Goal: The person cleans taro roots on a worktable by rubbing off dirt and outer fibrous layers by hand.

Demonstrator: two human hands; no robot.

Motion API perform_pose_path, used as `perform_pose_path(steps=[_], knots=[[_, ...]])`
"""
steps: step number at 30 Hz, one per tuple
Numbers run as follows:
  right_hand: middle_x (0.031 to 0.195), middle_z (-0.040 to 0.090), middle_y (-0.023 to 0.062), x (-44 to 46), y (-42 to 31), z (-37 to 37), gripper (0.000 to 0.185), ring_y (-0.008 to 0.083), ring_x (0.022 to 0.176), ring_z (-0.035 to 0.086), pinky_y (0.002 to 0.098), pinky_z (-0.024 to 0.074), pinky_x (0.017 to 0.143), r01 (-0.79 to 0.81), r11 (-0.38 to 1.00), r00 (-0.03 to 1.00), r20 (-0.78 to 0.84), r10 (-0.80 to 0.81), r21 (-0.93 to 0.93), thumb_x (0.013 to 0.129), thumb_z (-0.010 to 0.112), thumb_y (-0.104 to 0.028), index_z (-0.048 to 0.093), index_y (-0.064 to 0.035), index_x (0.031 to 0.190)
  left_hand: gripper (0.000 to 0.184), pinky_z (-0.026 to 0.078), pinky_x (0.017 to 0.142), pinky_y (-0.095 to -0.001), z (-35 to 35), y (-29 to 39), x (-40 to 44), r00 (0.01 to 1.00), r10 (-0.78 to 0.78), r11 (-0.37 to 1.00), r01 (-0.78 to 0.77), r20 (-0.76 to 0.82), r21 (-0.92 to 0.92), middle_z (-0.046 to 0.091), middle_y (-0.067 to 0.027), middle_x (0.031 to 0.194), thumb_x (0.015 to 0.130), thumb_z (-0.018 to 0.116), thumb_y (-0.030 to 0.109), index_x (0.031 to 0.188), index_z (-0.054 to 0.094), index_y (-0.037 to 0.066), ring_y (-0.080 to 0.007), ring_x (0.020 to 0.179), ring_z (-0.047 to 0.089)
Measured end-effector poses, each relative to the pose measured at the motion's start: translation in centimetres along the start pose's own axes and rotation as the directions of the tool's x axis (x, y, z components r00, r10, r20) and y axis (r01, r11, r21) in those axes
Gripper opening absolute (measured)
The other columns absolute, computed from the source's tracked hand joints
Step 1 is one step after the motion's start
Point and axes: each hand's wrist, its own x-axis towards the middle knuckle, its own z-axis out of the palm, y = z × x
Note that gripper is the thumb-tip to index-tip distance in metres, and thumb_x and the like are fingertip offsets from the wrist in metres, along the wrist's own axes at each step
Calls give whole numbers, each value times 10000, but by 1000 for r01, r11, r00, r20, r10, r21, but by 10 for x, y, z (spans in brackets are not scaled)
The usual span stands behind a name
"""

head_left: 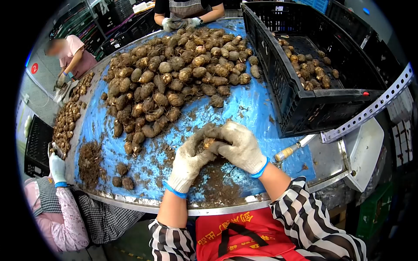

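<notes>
Both my hands wear soiled white gloves with blue cuffs and meet over the near part of the blue sheet (pixel 257 104). My left hand (pixel 190 157) curls around a brown taro corm (pixel 209 142), and my right hand (pixel 238 145) closes on it from the other side. The fingers partly cover the corm. Beyond them lies a large heap of hairy taro corms (pixel 174 74). Loose dirt and root fibres are scattered below my hands. A knife with a wooden handle (pixel 286 153) rests to the right of my right hand.
A black crate (pixel 305 98) holding some corms stands at the right. A pile of root fibres (pixel 90 164) and a few corms (pixel 127 182) lie left. Co-workers are at the far edge, far left and near left. A perforated metal strip (pixel 370 108) juts at right.
</notes>
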Motion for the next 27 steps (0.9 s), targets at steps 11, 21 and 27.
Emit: perform_pose_path(steps=[11,21,27], knots=[[969,689,145,7,0,-3,217,287,904,677,378,559,798,-194,962,958,-172,227,193,835,737,-136,714,4,998,825,515,1032,-392,-1,-3,2,990,91,923,-43,109,-381,532,-166,1383,845,796,240,1511,360,22,-271,1235,581],[857,674,140,-4,3,9,66,281,770,659,374,543,701,-227,967,966,-103,239,112,792,717,8,656,19,814,791,550,983,-415,-4,-19,9,988,23,967,17,153,-254,573,-150,1361,839,814,295,1443,431,-44,-258,1207,602],[936,701,108,-2,20,-2,113,281,855,666,395,549,776,-378,922,914,-122,387,91,843,682,-76,728,-29,935,842,541,984,-481,-2,-7,4,959,38,895,93,282,-437,563,-196,1372,871,768,376,1499,362,-10,-330,1218,601]])
